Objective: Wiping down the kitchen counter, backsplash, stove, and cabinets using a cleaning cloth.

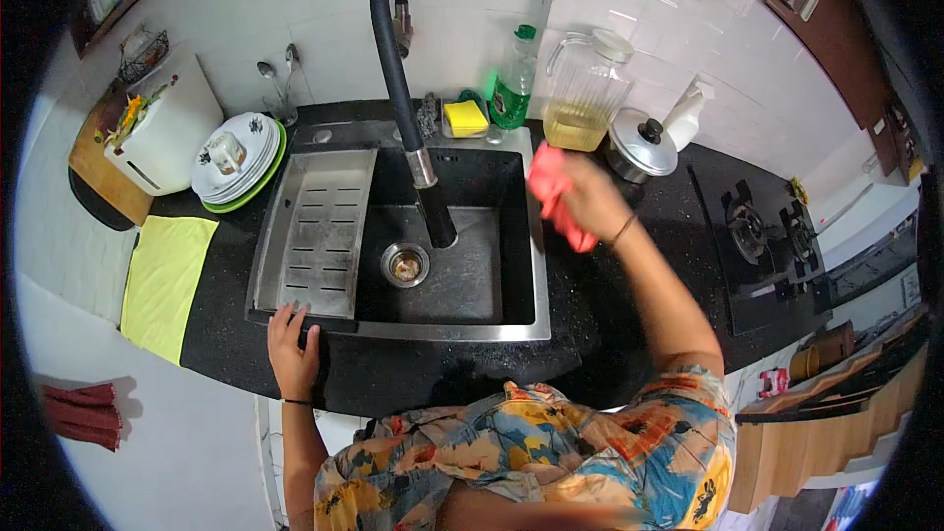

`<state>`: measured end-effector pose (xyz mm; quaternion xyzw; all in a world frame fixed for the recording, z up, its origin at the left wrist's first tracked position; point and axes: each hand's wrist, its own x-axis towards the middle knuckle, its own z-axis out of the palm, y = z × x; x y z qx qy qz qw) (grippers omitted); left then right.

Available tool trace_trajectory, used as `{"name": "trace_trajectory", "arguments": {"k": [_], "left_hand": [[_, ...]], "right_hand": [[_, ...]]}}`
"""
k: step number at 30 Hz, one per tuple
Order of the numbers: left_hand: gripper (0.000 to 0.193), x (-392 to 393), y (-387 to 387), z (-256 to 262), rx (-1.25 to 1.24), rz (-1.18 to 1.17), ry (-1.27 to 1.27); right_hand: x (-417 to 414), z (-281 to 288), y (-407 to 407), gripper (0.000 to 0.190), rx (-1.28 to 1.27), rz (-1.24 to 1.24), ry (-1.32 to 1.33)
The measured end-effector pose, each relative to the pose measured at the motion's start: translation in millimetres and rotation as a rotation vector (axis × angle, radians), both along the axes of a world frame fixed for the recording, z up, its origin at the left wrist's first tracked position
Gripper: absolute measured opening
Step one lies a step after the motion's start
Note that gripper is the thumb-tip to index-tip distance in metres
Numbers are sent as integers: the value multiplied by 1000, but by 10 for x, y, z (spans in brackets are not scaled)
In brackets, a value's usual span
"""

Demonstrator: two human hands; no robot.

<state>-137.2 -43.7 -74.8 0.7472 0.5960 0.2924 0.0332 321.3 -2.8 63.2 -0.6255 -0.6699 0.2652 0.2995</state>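
My right hand (596, 199) grips a bunched red cloth (552, 188) at the sink's right rim; both are blurred. Fingers apart, my left hand (292, 350) rests at the front left corner of the sink (472, 333), touching the edge of a slotted metal drainer tray (317, 228). That tray covers the left part of the dark basin. A black faucet (394, 74) arches over the basin, its spray head pointing down. Below it, the round drain (405, 265) has something brownish in it.
Behind the sink are a yellow sponge (466, 119), a green soap bottle (512, 85), a pitcher of yellowish liquid (586, 99) and a lidded pot (641, 147). Stacked plates (240, 162) and a yellow cloth (166, 280) lie left. A gas hob (759, 243) is at right.
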Motion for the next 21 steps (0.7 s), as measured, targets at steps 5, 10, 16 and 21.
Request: {"name": "trace_trajectory", "arguments": {"k": [5,10,16,21], "left_hand": [[32,45,24,76,-3,-25,19],[32,47,-2,83,-9,0,10],[32,29,42,23,12,-36,-17],[33,-32,92,-33,32,-80,-75]], "right_hand": [[-2,-1278,-214,58,272,85,-534],[188,-1387,596,60,333,-68,-513],[123,-1325,771,57,83,-236,-621],[80,-1268,-138,45,346,-105,-467]]}}
